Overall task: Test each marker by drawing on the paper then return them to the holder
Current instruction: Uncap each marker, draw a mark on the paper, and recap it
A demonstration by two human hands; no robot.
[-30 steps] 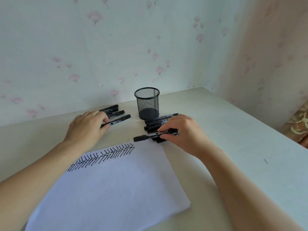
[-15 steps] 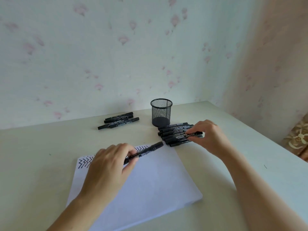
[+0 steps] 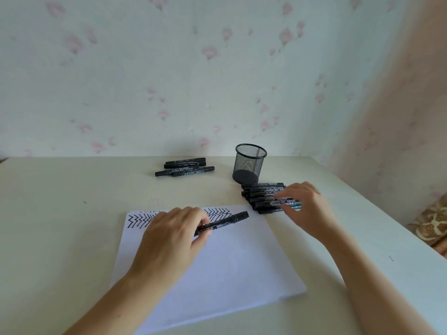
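My left hand (image 3: 174,234) grips a capped black marker (image 3: 229,220) low over the top of the white paper (image 3: 225,267), its cap pointing right. A row of black zigzag marks (image 3: 139,220) runs along the paper's far edge. To the right, my right hand (image 3: 306,206) reaches into a pile of several black markers (image 3: 262,193), thumb and fingertips pinching one of them. The black mesh holder (image 3: 250,163) stands upright just behind that pile; I see no markers in it. Several more black markers (image 3: 185,168) lie to the holder's left.
The pale table (image 3: 72,213) meets a flowered wall at the back and another on the right. The table's right edge runs diagonally, with patterned fabric (image 3: 433,226) beyond it. Small dark specks mark the tabletop.
My left hand left the far marker group and now holds the marker over the paper. My right hand released that marker and moved onto the right pile. The camera tilted up.
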